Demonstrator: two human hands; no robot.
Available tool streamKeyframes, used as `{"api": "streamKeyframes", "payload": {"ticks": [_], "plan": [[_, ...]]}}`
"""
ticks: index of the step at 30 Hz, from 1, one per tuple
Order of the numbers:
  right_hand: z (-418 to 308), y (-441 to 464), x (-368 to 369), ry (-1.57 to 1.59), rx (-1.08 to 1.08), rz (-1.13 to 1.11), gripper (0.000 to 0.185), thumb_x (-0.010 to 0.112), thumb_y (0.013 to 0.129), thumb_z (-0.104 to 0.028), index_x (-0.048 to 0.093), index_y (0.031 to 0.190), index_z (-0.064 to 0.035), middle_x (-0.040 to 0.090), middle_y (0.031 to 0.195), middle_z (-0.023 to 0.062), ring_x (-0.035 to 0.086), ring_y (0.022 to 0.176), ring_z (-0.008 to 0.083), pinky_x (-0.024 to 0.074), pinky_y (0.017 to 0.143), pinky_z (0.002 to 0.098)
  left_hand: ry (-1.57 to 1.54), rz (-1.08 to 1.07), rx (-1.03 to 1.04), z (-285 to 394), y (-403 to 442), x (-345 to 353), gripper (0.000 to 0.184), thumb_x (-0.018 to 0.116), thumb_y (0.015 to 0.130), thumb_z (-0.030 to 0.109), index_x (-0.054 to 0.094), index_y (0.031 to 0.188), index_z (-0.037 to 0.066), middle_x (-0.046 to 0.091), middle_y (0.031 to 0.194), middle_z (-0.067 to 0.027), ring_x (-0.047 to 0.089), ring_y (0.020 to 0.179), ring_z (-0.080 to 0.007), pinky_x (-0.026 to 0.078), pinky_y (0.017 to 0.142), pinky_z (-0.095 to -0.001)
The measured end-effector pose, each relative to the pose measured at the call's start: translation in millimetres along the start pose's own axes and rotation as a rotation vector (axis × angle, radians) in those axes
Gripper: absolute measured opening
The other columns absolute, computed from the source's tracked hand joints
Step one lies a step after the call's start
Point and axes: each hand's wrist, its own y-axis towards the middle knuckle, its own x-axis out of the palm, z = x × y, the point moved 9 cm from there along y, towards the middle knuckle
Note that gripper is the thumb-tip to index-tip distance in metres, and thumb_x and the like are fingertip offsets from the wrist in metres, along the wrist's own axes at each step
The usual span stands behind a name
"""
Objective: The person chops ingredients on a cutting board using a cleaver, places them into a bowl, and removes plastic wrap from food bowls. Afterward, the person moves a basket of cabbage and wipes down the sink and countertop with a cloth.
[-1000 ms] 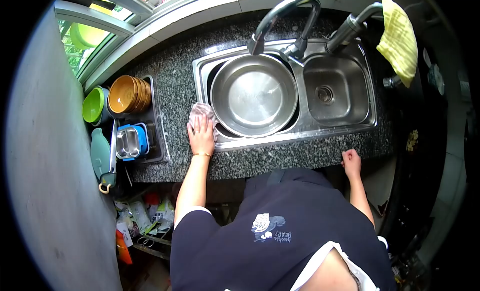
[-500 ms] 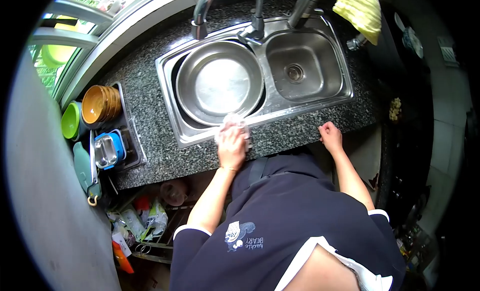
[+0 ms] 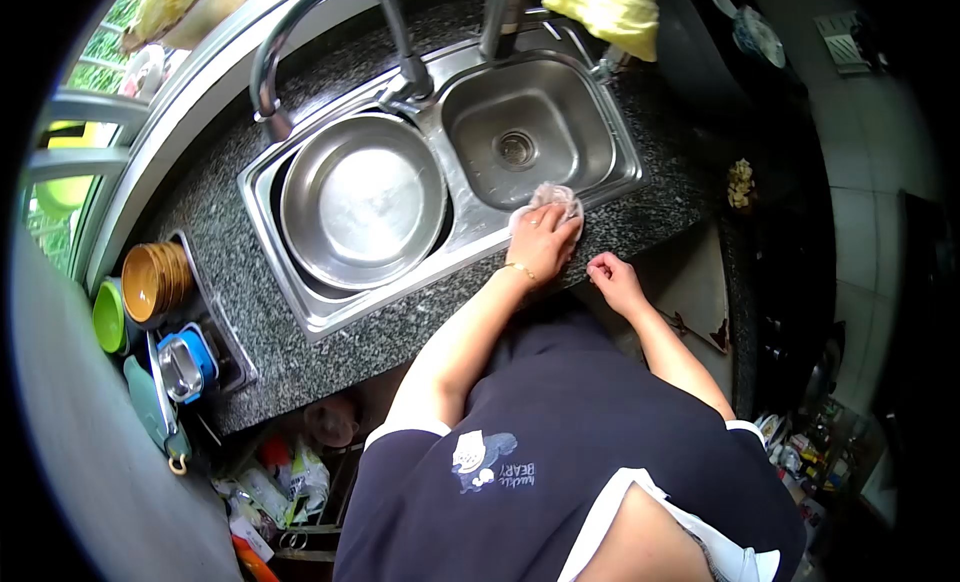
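Note:
My left hand [image 3: 541,244] presses a crumpled pale cloth [image 3: 553,199] on the front rim of the double sink [image 3: 467,244], just below the right basin. The fingers lie over the cloth. My right hand [image 3: 615,280] hovers by the counter's front edge, its fingers curled in, with nothing visible in it. A large round steel basin [image 3: 364,202] sits in the left sink bowl. The right sink bowl [image 3: 530,132] holds nothing but its drain strainer.
A curved faucet [image 3: 272,67] arches behind the sink. Brown bowls [image 3: 150,280], a green bowl [image 3: 110,317] and a blue-rimmed container [image 3: 187,365] stand at the left. A yellow cloth [image 3: 605,14] hangs at the top. Bags fill a shelf below.
My left hand has slid the cloth rightward along the sink's front, from the left corner to below the right basin. The view has shifted right. My right hand stays curled by the counter's edge.

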Motion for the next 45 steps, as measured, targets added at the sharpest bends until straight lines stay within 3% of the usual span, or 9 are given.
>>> {"api": "streamKeyframes", "payload": {"ticks": [11,19,27,31,33,37,38,43,45], "plan": [[58,11,-116,0.201,0.045,0.406,0.004,0.054,0.086,-0.007,0.054,0.085,-0.0027,0.055,0.068,0.0002,0.052,0.062,0.0063,0.0433,0.056,0.0202,0.203,-0.387,0.1,16,41,82,0.048,0.042,0.085,0.024,0.039,0.131,0.006,0.029,0.14,-0.0194,0.025,0.131,-0.0334,0.018,0.108,-0.0439],[70,-16,-138,0.277,0.058,0.44,0.003,0.056,0.085,-0.006,0.054,0.085,-0.0035,0.054,0.066,-0.001,0.05,0.06,0.0048,0.0409,0.055,0.0195,0.258,-0.238,0.124,17,176,142,0.068,0.046,0.084,0.042,0.027,0.137,0.004,0.018,0.143,-0.0239,0.015,0.134,-0.0361,0.011,0.109,-0.0453],[116,-42,-160,0.312,0.203,0.489,0.005,0.053,0.086,-0.002,0.054,0.09,-0.0019,0.057,0.076,0.0024,0.054,0.067,0.0077,0.0451,0.06,0.0202,0.638,-0.061,0.044,-104,305,78,0.069,0.036,0.085,0.056,0.026,0.14,0.015,0.018,0.146,-0.0142,0.01,0.137,-0.0285,0.003,0.11,-0.0443],[134,-48,-163,0.365,0.223,0.509,0.005,0.053,0.086,-0.002,0.054,0.091,-0.0024,0.057,0.076,0.0022,0.055,0.067,0.0079,0.0453,0.06,0.0203,0.552,-0.058,0.18,-132,291,41,0.057,0.04,0.088,0.043,0.032,0.137,0.014,0.024,0.144,-0.014,0.018,0.135,-0.0264,0.009,0.11,-0.041],[137,-47,-161,0.379,0.216,0.491,0.005,0.053,0.085,-0.003,0.054,0.091,-0.0024,0.057,0.076,0.0021,0.055,0.067,0.008,0.0453,0.06,0.0202,0.577,0.043,0.272,-141,269,21,0.049,0.052,0.08,0.015,0.043,0.129,0.012,0.038,0.136,-0.012,0.033,0.127,-0.0257,0.029,0.101,-0.0393],[139,-38,-151,0.36,0.204,0.433,0.005,0.054,0.085,-0.003,0.054,0.09,-0.0026,0.057,0.076,0.0017,0.054,0.067,0.0077,0.0451,0.059,0.0199,0.493,-0.065,0.053,-177,224,-1,0.041,0.048,0.072,0.0,0.058,0.111,0.011,0.052,0.12,-0.01,0.051,0.108,-0.029,0.046,0.084,-0.0386],[139,-34,-147,0.363,0.216,0.417,0.004,0.054,0.085,-0.003,0.054,0.09,-0.0028,0.057,0.075,0.0016,0.054,0.067,0.0076,0.045,0.059,0.0198,0.578,0.11,0.276,-141,209,-20,0.037,0.048,0.07,-0.001,0.061,0.104,0.01,0.054,0.116,-0.0094,0.054,0.1,-0.0284,0.045,0.084,-0.0379],[130,-13,-130,0.326,0.196,0.315,0.003,0.054,0.085,-0.003,0.054,0.088,-0.0028,0.056,0.074,0.0014,0.054,0.066,0.0073,0.045,0.058,0.02,0.695,0.284,0.126,-177,154,-68,0.034,0.047,0.084,0.028,0.058,0.11,0.007,0.054,0.116,-0.0126,0.047,0.109,-0.0292,0.036,0.095,-0.0374],[125,-6,-127,0.275,0.188,0.283,0.003,0.054,0.085,-0.003,0.054,0.087,-0.0026,0.056,0.074,0.0015,0.054,0.066,0.0074,0.0451,0.058,0.0201,0.002,0.324,-0.193,-193,153,-100,0.034,0.048,0.083,0.024,0.058,0.11,0.006,0.05,0.121,-0.0138,0.046,0.111,-0.0298,0.034,0.098,-0.0394]]}}
